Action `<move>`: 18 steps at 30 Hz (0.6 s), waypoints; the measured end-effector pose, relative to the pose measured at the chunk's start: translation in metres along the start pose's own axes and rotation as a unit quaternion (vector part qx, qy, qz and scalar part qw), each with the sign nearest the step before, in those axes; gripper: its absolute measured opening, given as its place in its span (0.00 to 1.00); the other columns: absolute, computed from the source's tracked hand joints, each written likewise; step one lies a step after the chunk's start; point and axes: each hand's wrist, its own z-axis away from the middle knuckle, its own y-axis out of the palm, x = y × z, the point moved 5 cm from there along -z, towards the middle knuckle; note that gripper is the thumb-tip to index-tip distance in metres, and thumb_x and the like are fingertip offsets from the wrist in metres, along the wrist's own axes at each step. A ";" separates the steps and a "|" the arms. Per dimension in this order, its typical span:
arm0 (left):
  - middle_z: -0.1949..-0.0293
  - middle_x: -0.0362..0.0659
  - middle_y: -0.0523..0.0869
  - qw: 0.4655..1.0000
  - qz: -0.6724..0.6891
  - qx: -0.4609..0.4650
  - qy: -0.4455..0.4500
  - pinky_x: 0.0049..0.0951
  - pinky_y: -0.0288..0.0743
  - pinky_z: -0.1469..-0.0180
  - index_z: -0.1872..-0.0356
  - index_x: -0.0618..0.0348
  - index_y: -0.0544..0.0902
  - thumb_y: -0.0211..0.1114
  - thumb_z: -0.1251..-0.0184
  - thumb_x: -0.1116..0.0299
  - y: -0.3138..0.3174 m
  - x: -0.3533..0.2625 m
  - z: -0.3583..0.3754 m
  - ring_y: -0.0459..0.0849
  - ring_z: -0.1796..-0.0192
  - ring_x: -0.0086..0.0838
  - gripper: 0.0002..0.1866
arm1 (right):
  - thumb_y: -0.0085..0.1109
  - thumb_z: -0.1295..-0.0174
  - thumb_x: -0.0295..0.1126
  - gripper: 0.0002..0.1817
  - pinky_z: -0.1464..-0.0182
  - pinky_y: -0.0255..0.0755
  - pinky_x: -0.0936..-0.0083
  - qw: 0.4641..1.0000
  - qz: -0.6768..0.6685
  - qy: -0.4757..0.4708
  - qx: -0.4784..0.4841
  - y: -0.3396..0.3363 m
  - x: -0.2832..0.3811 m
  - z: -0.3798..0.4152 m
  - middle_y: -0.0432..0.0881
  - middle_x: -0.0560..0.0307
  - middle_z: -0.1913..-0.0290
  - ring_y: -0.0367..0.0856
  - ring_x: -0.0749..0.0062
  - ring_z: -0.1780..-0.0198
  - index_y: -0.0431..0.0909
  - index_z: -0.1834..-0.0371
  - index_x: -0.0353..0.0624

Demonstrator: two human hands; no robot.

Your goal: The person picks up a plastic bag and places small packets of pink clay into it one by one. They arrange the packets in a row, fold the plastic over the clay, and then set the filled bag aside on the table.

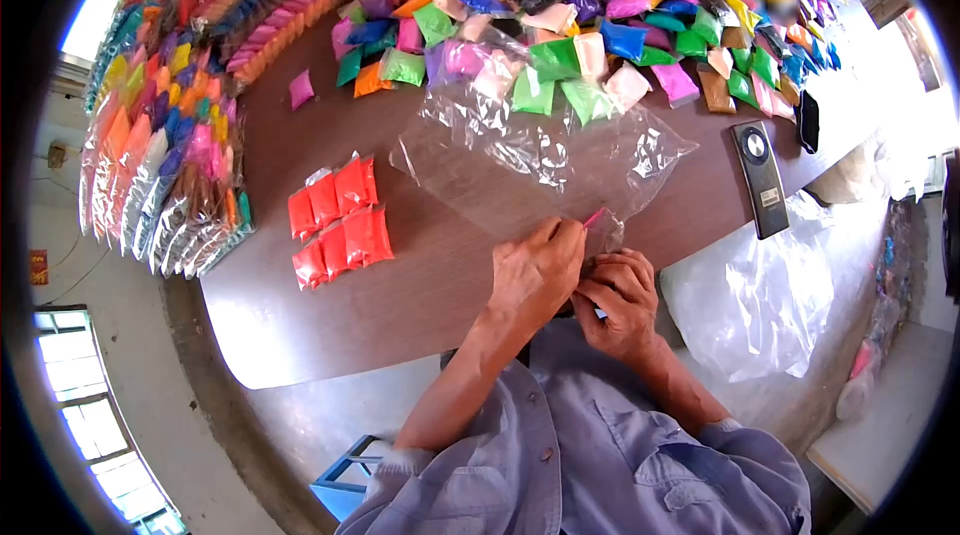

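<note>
Both my hands meet at the front edge of the brown table. My left hand (540, 273) is closed, fingertips pinched by the neck of a large clear plastic bag (520, 170). A thin pink strip (596, 217) sticks out beside those fingertips; its kind is not clear. My right hand (622, 307) is curled round the gathered end of the same bag. The bag's wide part lies crinkled across the table, reaching the pile of coloured packets (535, 90). Left of my hands lie several red packets (345, 235) in two rows.
Filled bags of colourful packets (165, 160) are stacked at the left edge. A dark phone (760, 180) lies at right, with a small black object (808, 122) beyond it. Clear plastic sheeting (750, 295) is at lower right. A blue stool (345, 475) stands below the table.
</note>
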 end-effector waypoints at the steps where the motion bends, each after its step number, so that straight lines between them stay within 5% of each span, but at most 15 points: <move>1: 0.64 0.41 0.90 1.000 0.000 0.000 0.002 0.47 0.84 0.65 0.61 0.51 0.87 0.72 0.21 0.64 0.000 0.001 -0.003 0.92 0.68 0.47 0.06 | 0.84 0.48 0.23 0.15 0.32 0.79 0.48 1.000 -0.008 -0.001 0.000 0.000 -0.001 0.000 0.86 0.60 0.54 0.88 0.55 0.41 0.91 0.59 0.49; 6: 0.64 0.41 0.90 0.997 -0.060 -0.041 -0.007 0.45 0.85 0.64 0.60 0.50 0.88 0.72 0.21 0.63 -0.008 0.019 -0.016 0.92 0.65 0.46 0.06 | 0.84 0.47 0.23 0.14 0.34 0.79 0.49 1.000 -0.017 0.003 0.001 -0.003 0.000 -0.001 0.86 0.60 0.54 0.89 0.55 0.43 0.91 0.58 0.49; 11: 0.64 0.42 0.90 0.999 0.034 -0.025 0.012 0.44 0.85 0.63 0.53 0.52 0.92 0.73 0.22 0.66 -0.013 0.005 -0.011 0.92 0.64 0.44 0.05 | 0.83 0.46 0.22 0.14 0.36 0.81 0.51 0.999 -0.041 0.008 -0.007 -0.013 -0.004 -0.005 0.87 0.57 0.52 0.89 0.54 0.46 0.91 0.57 0.47; 14: 0.64 0.42 0.89 1.000 0.016 0.001 0.001 0.43 0.86 0.62 0.48 0.53 0.93 0.73 0.22 0.68 -0.012 0.002 -0.010 0.92 0.65 0.44 0.07 | 0.81 0.44 0.21 0.12 0.39 0.81 0.54 0.992 -0.052 0.095 -0.069 -0.031 -0.020 -0.010 0.88 0.54 0.50 0.89 0.52 0.47 0.91 0.57 0.44; 18: 0.63 0.42 0.88 0.999 0.028 0.017 0.037 0.43 0.86 0.62 0.46 0.52 0.93 0.72 0.23 0.70 -0.012 -0.004 -0.013 0.92 0.64 0.43 0.09 | 0.79 0.43 0.20 0.13 0.42 0.80 0.56 0.992 0.048 0.076 -0.092 -0.041 -0.039 -0.031 0.89 0.51 0.47 0.89 0.50 0.46 0.92 0.55 0.43</move>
